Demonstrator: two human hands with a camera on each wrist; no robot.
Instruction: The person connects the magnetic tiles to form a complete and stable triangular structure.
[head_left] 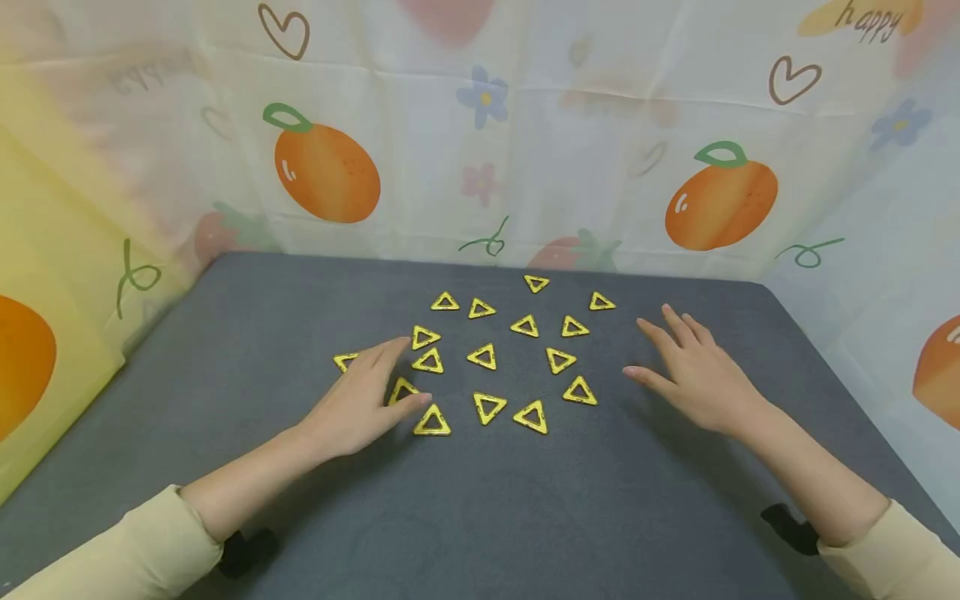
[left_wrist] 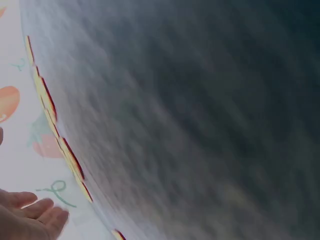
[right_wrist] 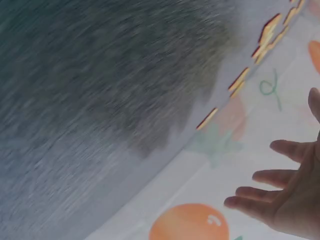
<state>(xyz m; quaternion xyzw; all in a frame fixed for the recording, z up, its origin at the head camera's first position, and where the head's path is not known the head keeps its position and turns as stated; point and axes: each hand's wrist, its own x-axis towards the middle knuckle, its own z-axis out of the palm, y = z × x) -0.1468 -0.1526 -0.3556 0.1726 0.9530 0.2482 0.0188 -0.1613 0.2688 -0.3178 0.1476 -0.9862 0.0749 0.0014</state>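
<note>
Several yellow triangular frames with open centres lie scattered over the dark table, among them a front triangle (head_left: 489, 407) and a far triangle (head_left: 536, 283). Over the left part of the group hovers my left hand (head_left: 358, 407), fingers extended, partly hiding a couple of triangles beneath it. Its thumb tip overlaps the nearest left triangle (head_left: 432, 429) in the head view. To the right of the group my right hand (head_left: 701, 379) is held above the table with fingers spread and nothing in them. Both wrist views show empty fingers, the left hand (left_wrist: 32, 220) and the right hand (right_wrist: 295, 190).
The dark grey table (head_left: 525, 517) reaches back to a pale curtain (head_left: 420, 100) printed with oranges, hearts and flowers. More curtain hangs at the left and right sides. Each forearm has a dark object beneath it near the sleeve.
</note>
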